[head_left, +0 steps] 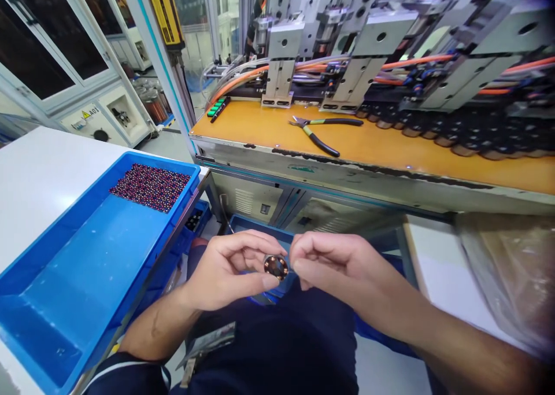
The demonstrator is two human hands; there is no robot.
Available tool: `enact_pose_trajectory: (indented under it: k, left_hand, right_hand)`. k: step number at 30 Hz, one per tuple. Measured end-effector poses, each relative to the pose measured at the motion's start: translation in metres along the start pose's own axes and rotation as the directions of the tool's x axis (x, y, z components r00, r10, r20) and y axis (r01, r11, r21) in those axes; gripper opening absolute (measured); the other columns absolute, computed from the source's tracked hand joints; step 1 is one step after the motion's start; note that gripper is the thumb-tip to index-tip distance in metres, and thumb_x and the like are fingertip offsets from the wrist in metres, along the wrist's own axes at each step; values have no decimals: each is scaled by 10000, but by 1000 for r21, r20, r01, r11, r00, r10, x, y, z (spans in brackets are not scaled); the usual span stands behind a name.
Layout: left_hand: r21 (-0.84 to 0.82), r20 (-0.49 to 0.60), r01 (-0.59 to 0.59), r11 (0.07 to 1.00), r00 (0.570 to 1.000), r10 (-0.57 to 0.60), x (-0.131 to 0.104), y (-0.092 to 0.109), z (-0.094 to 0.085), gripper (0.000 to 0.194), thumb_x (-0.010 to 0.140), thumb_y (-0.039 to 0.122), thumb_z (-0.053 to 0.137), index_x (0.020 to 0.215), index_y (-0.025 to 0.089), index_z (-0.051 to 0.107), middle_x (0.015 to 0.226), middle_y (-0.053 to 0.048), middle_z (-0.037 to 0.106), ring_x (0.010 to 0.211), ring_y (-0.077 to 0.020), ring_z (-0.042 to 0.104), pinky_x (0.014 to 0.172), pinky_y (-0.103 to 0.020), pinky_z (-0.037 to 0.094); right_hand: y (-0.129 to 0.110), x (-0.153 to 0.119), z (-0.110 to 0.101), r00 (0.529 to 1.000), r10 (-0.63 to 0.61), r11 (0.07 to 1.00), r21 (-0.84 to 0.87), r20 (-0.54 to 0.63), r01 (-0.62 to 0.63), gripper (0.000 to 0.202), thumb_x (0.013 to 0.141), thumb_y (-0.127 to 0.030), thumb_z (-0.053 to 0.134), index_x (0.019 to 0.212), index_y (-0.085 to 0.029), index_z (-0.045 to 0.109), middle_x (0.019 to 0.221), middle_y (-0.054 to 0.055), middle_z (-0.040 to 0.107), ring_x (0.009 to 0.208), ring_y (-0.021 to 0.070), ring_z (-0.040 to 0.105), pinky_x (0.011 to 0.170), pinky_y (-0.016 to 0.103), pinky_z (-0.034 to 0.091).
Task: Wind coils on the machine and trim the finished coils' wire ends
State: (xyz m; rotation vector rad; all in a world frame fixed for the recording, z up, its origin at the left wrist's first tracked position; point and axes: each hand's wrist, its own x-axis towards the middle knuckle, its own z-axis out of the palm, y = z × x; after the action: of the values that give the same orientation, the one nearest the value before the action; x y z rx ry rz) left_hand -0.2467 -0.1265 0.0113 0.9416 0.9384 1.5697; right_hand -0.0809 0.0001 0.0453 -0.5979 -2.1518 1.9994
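Near the bottom centre, my left hand [232, 270] grips a small round part [276, 267] between thumb and fingers. The part has a dark centre and copper-coloured spots around its ring, and its open face points toward me. Close against its right side is my right hand [327, 262], with thumb and forefinger pinched together at the edge. Whatever those fingertips hold, if anything, is too small to make out. Both hands are above my lap.
A blue tray [93, 256] at left holds many small parts [150, 187] at its far end. Pliers [321, 132] and green-black pens [218, 109] lie on the orange bench [251, 130], below metal fixtures. Dark cylindrical parts [459, 132] line the right. Plastic wrapping [511, 268] sits far right.
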Motion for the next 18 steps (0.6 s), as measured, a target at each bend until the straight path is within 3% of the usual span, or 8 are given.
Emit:
enact_pose_trajectory:
  k: [7,9,12,15,18]
  left_hand:
    - [37,26,132,991,991,-133,1,5,-2,296,667,122,824,952,146,751,1011,-76,690,796,-111,660,752,-231,555]
    - [39,58,202,979,977,-204,1,5,-2,326,665,144,830,978,140,741,918,-64,693,748,-109,648,709,-231,543]
    - [46,115,285,957,951,-288,2,4,-1,359,668,154,829,1011,138,725,782,-24,674,666,-90,614,663,-223,520]
    - [47,143,307,950,940,-311,1,3,1,343,664,116,817,992,142,720,739,1,662,637,-75,599,657,-218,515]
    - [12,123,278,960,953,-277,-1,3,0,334,662,79,806,978,153,727,860,-22,695,676,-79,632,684,-227,542]
  right_hand:
    - [2,-1,-17,996,-62,984,-171,-59,51,330,916,-413,584,697,-167,592,669,4,558,621,103,503,565,206,398]
    - [-2,4,-21,989,-142,972,-197,-47,130,257,887,-420,636,803,-177,641,808,27,617,722,126,568,636,217,454]
    - [-11,15,-20,957,-275,936,-203,94,289,232,830,-391,718,951,-195,691,1129,71,629,1043,194,606,886,285,487]
    - [-17,24,-15,936,-279,927,-196,214,320,149,845,-335,699,854,-187,710,1229,76,609,1162,218,576,1007,345,440]
    - [-16,23,-10,947,-279,927,-212,157,309,188,875,-330,666,761,-181,678,1212,67,614,1129,206,586,996,339,441]
